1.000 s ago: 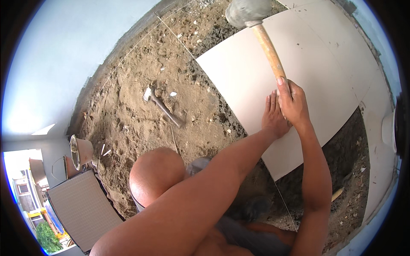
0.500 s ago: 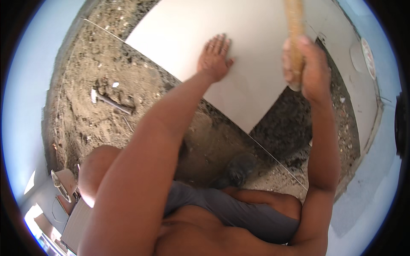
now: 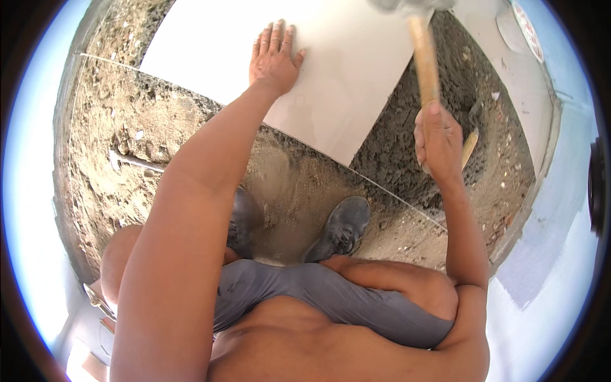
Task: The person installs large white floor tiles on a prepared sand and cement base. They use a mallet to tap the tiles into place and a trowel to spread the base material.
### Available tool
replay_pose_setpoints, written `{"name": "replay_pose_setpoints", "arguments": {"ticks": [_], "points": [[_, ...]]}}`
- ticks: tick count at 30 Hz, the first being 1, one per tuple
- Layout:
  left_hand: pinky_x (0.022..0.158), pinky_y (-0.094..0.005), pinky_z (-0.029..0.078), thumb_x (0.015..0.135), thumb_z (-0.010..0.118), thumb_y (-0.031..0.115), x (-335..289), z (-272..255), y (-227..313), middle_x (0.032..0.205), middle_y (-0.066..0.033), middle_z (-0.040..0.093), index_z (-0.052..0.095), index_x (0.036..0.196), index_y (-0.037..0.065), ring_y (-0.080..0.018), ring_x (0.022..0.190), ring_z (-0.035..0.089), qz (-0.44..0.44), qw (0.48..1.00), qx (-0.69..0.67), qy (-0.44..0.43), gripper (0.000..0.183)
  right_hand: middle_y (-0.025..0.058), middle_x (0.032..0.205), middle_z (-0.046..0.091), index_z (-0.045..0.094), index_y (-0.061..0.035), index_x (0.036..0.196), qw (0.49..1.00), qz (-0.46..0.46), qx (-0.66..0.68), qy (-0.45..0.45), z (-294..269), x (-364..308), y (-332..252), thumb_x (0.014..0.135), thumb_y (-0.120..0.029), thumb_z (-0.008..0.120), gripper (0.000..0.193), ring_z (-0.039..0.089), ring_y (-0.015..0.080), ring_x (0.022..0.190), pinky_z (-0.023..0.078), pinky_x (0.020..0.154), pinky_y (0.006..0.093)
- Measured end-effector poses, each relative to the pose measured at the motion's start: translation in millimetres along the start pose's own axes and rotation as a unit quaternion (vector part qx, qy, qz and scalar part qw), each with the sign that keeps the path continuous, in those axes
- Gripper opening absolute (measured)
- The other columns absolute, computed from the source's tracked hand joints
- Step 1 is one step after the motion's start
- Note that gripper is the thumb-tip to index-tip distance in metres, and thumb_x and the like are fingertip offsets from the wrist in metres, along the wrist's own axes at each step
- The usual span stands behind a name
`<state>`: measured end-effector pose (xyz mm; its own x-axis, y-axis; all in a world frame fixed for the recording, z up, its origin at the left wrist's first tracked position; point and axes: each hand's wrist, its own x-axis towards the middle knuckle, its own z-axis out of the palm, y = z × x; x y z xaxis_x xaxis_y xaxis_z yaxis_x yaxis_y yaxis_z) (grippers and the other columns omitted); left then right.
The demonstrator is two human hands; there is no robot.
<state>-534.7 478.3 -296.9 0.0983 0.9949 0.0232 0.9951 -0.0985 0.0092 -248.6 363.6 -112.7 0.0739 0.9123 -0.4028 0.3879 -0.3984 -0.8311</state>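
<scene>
My left hand [image 3: 275, 62] lies flat, fingers stretched, on a large pale floor tile [image 3: 347, 83]. My right hand [image 3: 440, 141] is wrapped round the wooden handle of a mallet [image 3: 425, 63]. The mallet's grey head, blurred and partly cut off by the top edge of the view, is over the tile's right side; whether it touches is unclear. Dark wet mortar [image 3: 398, 146] shows beside the tile, below the mallet. A taut string [image 3: 407, 204] runs along the tile's near edge.
A wooden-handled tool [image 3: 471, 148] lies in the mortar beside my right hand. On the dirt at left rests a hammer [image 3: 135, 160]. A pale bucket [image 3: 510, 30] stands at far right near the blue wall [image 3: 560, 165]. My dark shoe [image 3: 344, 226] is just short of the string.
The mallet has swung so that its head now shows at the top edge; before, only the raised handle showed. My left hand stays flat on the tile. The whole view has shifted.
</scene>
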Motion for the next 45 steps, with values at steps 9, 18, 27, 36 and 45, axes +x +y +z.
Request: {"name": "replay_pose_setpoints", "arguments": {"ticks": [9,18,27,36,45], "points": [[0.123,-0.0385,0.005,0.103,0.015,0.054,13,-9,24,0.164,-0.0057,0.007,0.011,0.157,0.020,-0.0232,0.151,0.003,0.021,0.999,-0.008,-0.045,0.064,0.0128,0.067,0.057,0.055,0.0015,0.080,0.979,-0.054,-0.197,-0.008,-4,5,98,0.101,-0.052,0.040,0.059,0.057,0.0293,0.061,0.044,0.057,0.0400],[0.110,-0.0723,0.012,0.078,0.041,0.086,-42,-54,50,0.161,-0.0252,-0.007,0.000,0.158,0.020,-0.0504,0.146,-0.002,0.206,0.958,0.092,-0.177,0.111,0.0065,0.052,0.049,0.053,0.0002,0.082,0.988,0.049,-0.127,-0.070,-26,61,37,0.099,-0.041,0.046,0.045,0.049,0.0184,0.040,0.043,0.039,0.0370],[0.111,-0.0709,0.009,0.061,0.077,0.071,-87,-94,91,0.158,-0.0310,-0.011,0.001,0.157,0.012,-0.0520,0.145,-0.010,0.320,0.901,0.110,-0.272,0.136,0.0142,0.061,0.055,0.059,0.0089,0.097,0.989,0.048,-0.108,-0.094,-27,61,40,0.097,-0.031,0.045,0.043,0.053,0.0239,0.044,0.046,0.042,0.0416],[0.111,-0.0696,0.012,0.063,0.075,0.073,-85,-94,93,0.159,-0.0298,-0.009,0.002,0.157,0.013,-0.0510,0.146,-0.007,0.321,0.901,0.115,-0.268,0.134,0.0118,0.053,0.054,0.060,0.0079,0.081,0.985,0.034,-0.151,-0.073,-22,68,50,0.100,-0.042,0.045,0.055,0.055,0.0223,0.038,0.046,0.037,0.0371],[0.112,-0.0688,0.010,0.065,0.073,0.075,-86,-90,91,0.159,-0.0294,-0.009,0.002,0.157,0.012,-0.0509,0.146,-0.007,0.316,0.907,0.098,-0.259,0.132,0.0131,0.055,0.055,0.061,0.0095,0.089,0.989,0.053,-0.115,-0.074,-18,70,55,0.099,-0.041,0.047,0.053,0.053,0.0231,0.039,0.045,0.038,0.0382]]}}
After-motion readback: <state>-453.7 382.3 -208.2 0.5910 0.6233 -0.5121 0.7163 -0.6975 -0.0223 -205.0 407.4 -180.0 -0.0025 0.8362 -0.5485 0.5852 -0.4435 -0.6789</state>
